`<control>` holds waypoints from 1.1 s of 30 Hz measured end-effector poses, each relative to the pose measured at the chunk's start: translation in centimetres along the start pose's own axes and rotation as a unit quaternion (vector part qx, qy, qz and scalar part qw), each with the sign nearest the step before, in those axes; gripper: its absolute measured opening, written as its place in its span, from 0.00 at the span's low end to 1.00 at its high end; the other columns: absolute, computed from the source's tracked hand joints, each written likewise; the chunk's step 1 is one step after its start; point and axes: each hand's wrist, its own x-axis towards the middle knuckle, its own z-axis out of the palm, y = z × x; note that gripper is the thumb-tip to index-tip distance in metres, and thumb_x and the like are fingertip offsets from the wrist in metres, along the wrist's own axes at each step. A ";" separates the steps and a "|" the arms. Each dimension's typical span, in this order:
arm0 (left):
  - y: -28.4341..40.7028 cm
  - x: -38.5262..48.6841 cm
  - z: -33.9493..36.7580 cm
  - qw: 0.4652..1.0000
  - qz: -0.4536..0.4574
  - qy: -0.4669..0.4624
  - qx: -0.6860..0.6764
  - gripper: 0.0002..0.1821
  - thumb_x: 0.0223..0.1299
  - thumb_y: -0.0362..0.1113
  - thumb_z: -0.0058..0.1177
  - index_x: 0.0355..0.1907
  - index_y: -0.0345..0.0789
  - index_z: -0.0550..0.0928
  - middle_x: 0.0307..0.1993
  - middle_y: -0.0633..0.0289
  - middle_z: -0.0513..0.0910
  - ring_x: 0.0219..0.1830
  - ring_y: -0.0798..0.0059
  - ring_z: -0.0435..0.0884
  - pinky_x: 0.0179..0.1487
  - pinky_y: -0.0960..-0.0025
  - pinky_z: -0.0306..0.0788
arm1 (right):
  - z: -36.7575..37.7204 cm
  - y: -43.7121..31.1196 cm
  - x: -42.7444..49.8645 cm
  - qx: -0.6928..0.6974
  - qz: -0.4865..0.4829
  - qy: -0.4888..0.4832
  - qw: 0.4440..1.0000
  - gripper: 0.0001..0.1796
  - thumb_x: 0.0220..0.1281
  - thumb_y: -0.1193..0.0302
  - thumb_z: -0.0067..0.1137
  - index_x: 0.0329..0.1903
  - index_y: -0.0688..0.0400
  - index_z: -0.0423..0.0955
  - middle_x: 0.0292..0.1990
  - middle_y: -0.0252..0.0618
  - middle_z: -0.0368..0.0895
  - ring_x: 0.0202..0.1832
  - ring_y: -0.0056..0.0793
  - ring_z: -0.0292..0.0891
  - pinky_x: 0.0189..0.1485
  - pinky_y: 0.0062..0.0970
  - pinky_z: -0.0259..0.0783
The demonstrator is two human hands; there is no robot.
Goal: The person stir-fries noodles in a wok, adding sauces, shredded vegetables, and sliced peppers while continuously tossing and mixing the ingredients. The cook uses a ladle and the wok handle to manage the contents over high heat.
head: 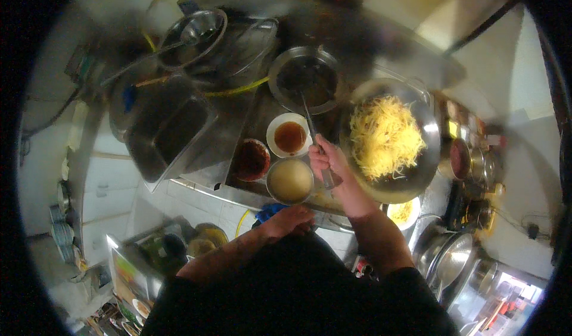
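My right hand point(328, 159) is closed around the handle of a metal cooking utensil point(308, 112), whose far end reaches into a round metal pan point(275, 79) with dark contents. To the right, a large wok point(429, 148) holds a heap of pale yellow shredded food point(386, 137). Left of my right hand are a white bowl point(272, 132) of reddish-brown liquid, a bowl of dark red paste point(253, 159) and a metal bowl of cloudy yellowish liquid point(290, 181). My left hand point(290, 221) rests near the counter's front edge, below that bowl; its fingers are partly hidden and I see nothing held.
A steel sink basin point(178, 130) lies to the left, with a ladle point(196, 30) and strainers behind it. A yellow hose point(237, 89) crosses toward the pan. A white bowl of yellow food point(402, 213) stands beside the wok; stacked metal bowls point(451, 260) are at the lower right.
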 end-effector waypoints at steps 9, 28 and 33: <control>-0.1 0.9 3.4 0.999 -0.014 -0.036 0.034 0.19 0.76 0.53 0.52 0.50 0.38 0.80 0.45 0.63 0.83 0.45 0.75 0.81 0.50 0.69 0.78 | 2.1 -0.5 -12.7 0.151 -0.030 -0.101 0.983 0.20 0.82 0.61 0.50 0.66 0.56 0.71 0.26 0.27 0.67 0.13 0.10 0.55 0.13 0.11 0.55; -0.7 5.5 13.5 0.996 -0.032 -0.069 -0.052 0.22 0.80 0.55 0.45 0.54 0.38 0.80 0.46 0.62 0.84 0.45 0.73 0.83 0.49 0.64 0.78 | -9.7 -2.0 -35.9 -0.549 -0.324 0.413 0.650 0.31 0.80 0.67 0.52 0.78 0.62 0.60 0.46 0.44 0.84 0.47 0.28 0.81 0.49 0.28 0.76; -0.3 6.6 16.7 0.986 -0.007 -0.067 -0.150 0.17 0.78 0.48 0.51 0.54 0.36 0.77 0.44 0.58 0.84 0.42 0.67 0.85 0.47 0.59 0.81 | -13.7 -6.0 -35.3 -0.592 -0.280 0.427 0.623 0.31 0.80 0.65 0.52 0.77 0.64 0.60 0.56 0.53 0.84 0.43 0.32 0.84 0.47 0.29 0.79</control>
